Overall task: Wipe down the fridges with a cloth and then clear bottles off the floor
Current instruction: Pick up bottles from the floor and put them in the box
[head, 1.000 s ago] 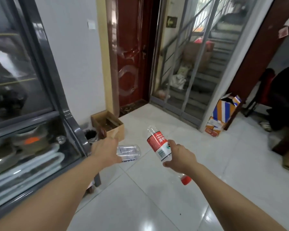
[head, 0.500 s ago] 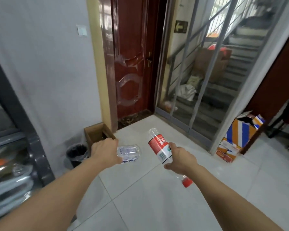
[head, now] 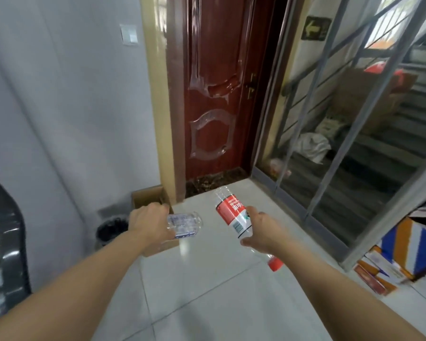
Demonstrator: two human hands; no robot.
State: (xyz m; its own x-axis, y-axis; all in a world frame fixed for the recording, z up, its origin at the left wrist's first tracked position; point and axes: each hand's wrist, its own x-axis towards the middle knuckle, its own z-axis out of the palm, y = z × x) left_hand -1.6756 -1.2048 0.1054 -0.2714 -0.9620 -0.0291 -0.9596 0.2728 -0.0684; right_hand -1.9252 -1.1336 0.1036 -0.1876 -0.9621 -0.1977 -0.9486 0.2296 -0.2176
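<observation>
Left hand (head: 149,221) grips a clear bottle (head: 184,222) lying sideways at 9 o'clock of the red-labelled bottle (head: 234,215), which the right hand (head: 263,230) clasps, red cap (head: 275,264) downward, above the tiled floor (head: 207,279).

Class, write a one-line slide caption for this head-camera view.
Left hand holds a clear bottle, right hand a red-labelled bottle, above a cardboard box and bin.

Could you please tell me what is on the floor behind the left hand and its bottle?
An open cardboard box stands by the doorframe, beside a black bin. The left hand and clear bottle cover most of the box, so its contents are hidden.
</observation>
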